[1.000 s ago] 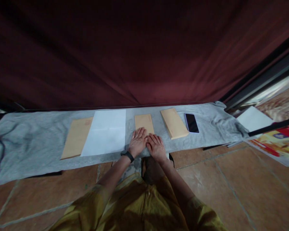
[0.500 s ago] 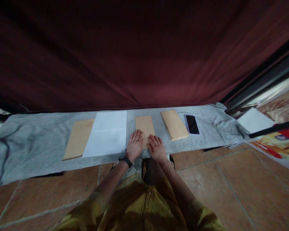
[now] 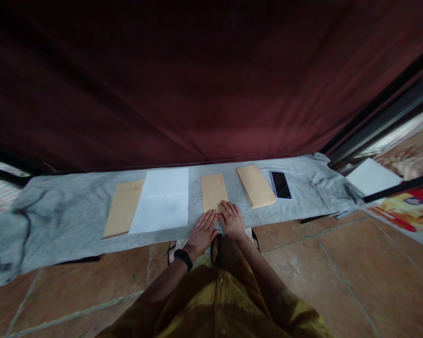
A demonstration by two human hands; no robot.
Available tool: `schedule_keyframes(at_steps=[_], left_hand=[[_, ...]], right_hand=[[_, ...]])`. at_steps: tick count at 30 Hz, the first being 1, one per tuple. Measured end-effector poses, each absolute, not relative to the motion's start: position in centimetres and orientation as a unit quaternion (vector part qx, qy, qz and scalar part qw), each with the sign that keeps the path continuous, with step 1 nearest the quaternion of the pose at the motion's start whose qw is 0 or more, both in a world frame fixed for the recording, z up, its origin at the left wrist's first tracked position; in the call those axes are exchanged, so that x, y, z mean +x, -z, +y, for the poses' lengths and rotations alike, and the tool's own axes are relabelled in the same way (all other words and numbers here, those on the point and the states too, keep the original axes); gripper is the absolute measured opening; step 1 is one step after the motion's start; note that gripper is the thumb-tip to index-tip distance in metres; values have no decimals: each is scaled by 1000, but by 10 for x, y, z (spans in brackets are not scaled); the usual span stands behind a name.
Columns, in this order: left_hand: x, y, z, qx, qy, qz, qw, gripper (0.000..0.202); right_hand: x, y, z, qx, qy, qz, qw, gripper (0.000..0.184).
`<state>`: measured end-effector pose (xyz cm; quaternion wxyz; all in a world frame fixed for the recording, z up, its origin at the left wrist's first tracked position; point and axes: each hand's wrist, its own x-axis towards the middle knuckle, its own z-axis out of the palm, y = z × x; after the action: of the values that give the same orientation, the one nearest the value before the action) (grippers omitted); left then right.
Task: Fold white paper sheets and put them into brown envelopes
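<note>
My left hand [image 3: 202, 231], with a black band at the wrist, lies flat with fingers stretched out on the grey cloth [image 3: 74, 211], its fingertips at the near edge of a small tan envelope [image 3: 213, 191]. My right hand [image 3: 232, 220] lies flat beside it, fingertips touching the same envelope's near right corner. Neither hand holds anything. Left of the hands lies a white sheet of paper [image 3: 164, 199] overlapping a larger tan envelope [image 3: 123, 213].
Another tan envelope [image 3: 255, 185] and a dark phone [image 3: 281, 184] lie on the cloth to the right. A dark red curtain [image 3: 197, 80] hangs behind. White paper [image 3: 372, 176] and a colourful printed sheet [image 3: 409, 211] lie at the far right on the tiled floor [image 3: 338, 272].
Both hands have slid back toward me off the small envelope, which now shows almost whole. The view has shifted a little to the left.
</note>
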<state>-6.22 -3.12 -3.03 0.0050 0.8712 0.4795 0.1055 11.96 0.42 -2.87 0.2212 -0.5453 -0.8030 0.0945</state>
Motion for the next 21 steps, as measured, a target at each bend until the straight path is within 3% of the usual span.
schedule_keyframes(at_steps=[21], left_hand=[[-61, 21, -39, 868, -109, 485, 3, 54]], right_hand=[[146, 28, -1, -569, -86, -788, 221, 48]])
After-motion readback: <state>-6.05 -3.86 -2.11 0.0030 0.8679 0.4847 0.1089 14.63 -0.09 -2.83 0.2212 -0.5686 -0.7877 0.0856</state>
